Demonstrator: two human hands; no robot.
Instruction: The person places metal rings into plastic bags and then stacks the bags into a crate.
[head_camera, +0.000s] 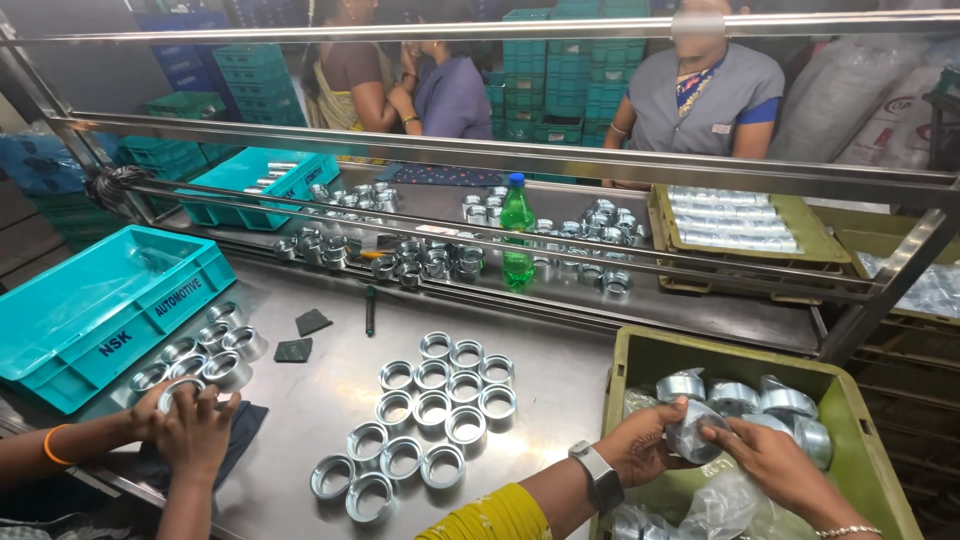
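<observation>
Both hands, left (640, 445) and right (770, 455), gripping wrapped ring (693, 432) over crate (640, 350), bare rings (420, 420) already lining up left, more waiting inside.

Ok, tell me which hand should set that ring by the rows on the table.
Left, probably. The left hand grips the ring on the side nearest the rows; the right hand sits farther out over the crate.
</observation>
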